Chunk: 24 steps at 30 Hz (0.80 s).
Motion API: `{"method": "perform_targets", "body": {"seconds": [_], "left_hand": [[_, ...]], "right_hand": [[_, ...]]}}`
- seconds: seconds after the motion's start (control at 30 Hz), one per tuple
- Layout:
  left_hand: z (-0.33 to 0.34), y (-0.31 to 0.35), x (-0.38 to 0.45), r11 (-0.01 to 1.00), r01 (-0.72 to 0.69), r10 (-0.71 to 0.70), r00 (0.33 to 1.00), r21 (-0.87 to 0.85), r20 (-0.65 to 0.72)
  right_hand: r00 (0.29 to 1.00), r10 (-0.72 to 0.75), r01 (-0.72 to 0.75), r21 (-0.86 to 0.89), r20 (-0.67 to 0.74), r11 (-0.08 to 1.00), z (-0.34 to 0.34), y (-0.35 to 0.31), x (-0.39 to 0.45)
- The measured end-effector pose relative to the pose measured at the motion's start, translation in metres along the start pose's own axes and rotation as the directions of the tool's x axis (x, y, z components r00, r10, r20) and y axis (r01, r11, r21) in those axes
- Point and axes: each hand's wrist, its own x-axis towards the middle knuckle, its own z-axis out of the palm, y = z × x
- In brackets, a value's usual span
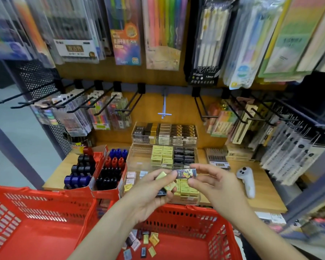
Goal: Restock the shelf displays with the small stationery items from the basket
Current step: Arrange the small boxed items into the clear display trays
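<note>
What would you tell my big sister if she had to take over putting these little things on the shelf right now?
Left hand: grips a few small yellow boxes and a dark one.
Right hand: pinches the long dark box at its right end; its left end meets the left hand.
Both hands are above the clear display trays, which already hold yellow and black boxes.
The red basket below still has a scatter of small boxes on its floor.
Left to do: put the held boxes into matching tray sections, then fetch the rest from the basket.
</note>
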Motion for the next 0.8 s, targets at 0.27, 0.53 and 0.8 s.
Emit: {"method": "perform_targets", "body": {"seconds": [0.27,0.53,0.8], "left_hand": [[-0.006,0.016,0.029,0.954,0.024,-0.072,0.986,-0.299,-0.151],[-0.041,0.024,0.061,0.917,0.005,-0.048,0.994,-0.398,-0.098],[-0.05,0.02,0.088,0.92,-0.005,-0.086,0.973,-0.392,-0.216]], "right_hand": [[0.975,-0.199,0.141,-0.428,-0.094,0.893,-0.005,0.031,0.064],[0.943,-0.157,-0.021,-0.522,-0.294,0.852,-0.013,0.075,0.176],[0.94,-0.028,-0.229,-0.687,-0.341,0.689,0.029,0.079,0.272]]}}
